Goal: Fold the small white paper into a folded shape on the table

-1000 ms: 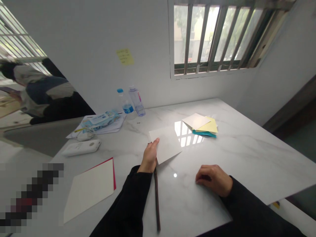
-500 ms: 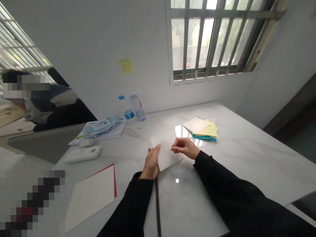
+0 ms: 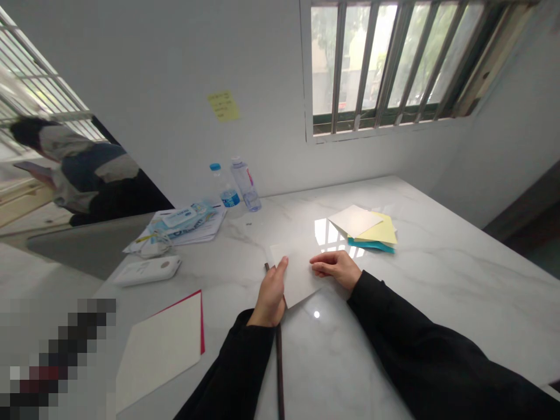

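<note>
A small white sheet of paper (image 3: 298,286) is in my left hand (image 3: 270,294), the thumb lying on its left edge and the other fingers mostly hidden underneath. My right hand (image 3: 339,268) is at the sheet's right side, fingertips pressed together in a pinch. Whatever those fingertips hold, if anything, is too small to make out. A narrow dark brown strip (image 3: 280,373) runs along the table below my left hand and shows again just past it.
Cream, yellow and blue papers (image 3: 374,228) lie at the back right. A larger cream sheet (image 3: 160,344) over a red one is front left. Farther back are a white device (image 3: 149,271), a wipes pack (image 3: 181,220) and two bottles (image 3: 245,184). A person (image 3: 83,157) sits beyond the partition.
My right hand's fingers have closed into a flatter pinch beside the sheet. My left hand keeps its hold on the paper. The view has shifted slightly.
</note>
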Demonstrator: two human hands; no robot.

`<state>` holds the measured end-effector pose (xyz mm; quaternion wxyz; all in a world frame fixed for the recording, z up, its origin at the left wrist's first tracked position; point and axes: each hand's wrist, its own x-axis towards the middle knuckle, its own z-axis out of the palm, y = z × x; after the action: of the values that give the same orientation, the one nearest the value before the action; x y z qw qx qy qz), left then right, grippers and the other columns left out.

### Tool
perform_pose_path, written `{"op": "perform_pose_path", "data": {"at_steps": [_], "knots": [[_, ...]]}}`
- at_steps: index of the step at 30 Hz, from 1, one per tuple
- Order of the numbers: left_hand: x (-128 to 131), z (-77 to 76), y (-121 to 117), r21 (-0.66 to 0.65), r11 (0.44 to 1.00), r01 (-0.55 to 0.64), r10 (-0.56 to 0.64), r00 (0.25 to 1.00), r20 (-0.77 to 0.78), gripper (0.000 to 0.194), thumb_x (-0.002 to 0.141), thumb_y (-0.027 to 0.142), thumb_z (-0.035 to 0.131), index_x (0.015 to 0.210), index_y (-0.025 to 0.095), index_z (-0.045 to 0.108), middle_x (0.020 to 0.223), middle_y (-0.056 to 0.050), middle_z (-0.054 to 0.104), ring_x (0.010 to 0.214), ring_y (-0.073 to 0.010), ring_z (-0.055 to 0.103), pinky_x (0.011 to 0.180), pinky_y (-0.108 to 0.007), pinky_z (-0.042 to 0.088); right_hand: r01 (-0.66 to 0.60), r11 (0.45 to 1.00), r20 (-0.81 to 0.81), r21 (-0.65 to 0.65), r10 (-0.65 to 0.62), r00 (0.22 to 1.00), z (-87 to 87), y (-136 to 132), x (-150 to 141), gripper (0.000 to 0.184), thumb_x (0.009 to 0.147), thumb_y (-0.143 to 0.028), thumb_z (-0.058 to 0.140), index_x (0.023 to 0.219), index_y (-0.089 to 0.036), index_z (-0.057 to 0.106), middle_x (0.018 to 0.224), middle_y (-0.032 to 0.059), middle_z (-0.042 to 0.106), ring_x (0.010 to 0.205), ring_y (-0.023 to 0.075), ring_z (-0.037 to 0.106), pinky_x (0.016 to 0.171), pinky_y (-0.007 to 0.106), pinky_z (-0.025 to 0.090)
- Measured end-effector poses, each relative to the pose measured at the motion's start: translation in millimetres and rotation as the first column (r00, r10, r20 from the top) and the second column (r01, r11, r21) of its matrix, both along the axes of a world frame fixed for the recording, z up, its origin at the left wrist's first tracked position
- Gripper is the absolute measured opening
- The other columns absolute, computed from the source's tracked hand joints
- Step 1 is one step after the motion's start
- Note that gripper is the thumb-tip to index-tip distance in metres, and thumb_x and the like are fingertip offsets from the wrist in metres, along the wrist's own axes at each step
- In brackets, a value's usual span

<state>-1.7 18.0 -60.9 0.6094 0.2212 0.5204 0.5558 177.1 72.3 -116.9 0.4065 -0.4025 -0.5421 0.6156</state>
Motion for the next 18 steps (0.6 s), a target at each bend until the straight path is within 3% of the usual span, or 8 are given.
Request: {"op": "perform_pose_path", "data": {"at_steps": [3,6,11,18], "knots": [[-2,1.3,-1,0.042,0.998,0.053,-0.053,0.999,-0.014,0.022,0.09,0.022,0.07,0.11,0.013,0.072,0.104,-0.015,0.079,0.102,-0.0279,0.075,0.095,-0.038,0.058,0.001,1.0,-0.028,-0.012,-0.001,1.0,-1.5,0,0,0.051,0.065,-0.054,0.086,0.095,-0.015,0.076,0.074,0.0046,0.075,0.072,0.019,0.072,0.073,0.035,0.059],[-2,0.1,-3,0.074,0.99,0.116,-0.113,0.993,-0.037,0.036,0.077,0.014,0.079,0.112,0.012,0.072,0.106,-0.015,0.079,0.101,-0.0293,0.075,0.094,-0.038,0.058,0.002,1.0,-0.055,-0.022,-0.003,0.998,-1.2,0,-1,0.052,0.065,-0.054,0.086,0.099,-0.017,0.073,0.081,0.0057,0.077,0.079,0.021,0.074,0.078,0.037,0.06],[0,-4.6,-3,0.094,0.983,0.16,-0.153,0.985,-0.074,0.046,0.069,0.011,0.08,0.114,0.01,0.071,0.101,-0.015,0.08,0.095,-0.0301,0.076,0.087,-0.037,0.059,-0.029,0.999,-0.048,-0.013,0.029,0.998,5.4,-3,-2,0.045,0.066,-0.053,0.085,0.087,-0.016,0.07,0.081,0.0071,0.077,0.078,0.021,0.074,0.073,0.034,0.059],[-1,-7.9,-3,0.105,0.979,0.176,-0.168,0.982,-0.08,0.038,0.074,0.015,0.078,0.111,0.011,0.071,0.105,-0.014,0.079,0.098,-0.0287,0.075,0.091,-0.037,0.057,-0.065,0.994,0.055,0.092,0.06,0.997,12.3,-6,-1,0.031,0.073,-0.043,0.08,0.085,-0.016,0.075,0.072,0.0018,0.071,0.056,0.0101,0.052,0.049,0.022,0.035]]}}
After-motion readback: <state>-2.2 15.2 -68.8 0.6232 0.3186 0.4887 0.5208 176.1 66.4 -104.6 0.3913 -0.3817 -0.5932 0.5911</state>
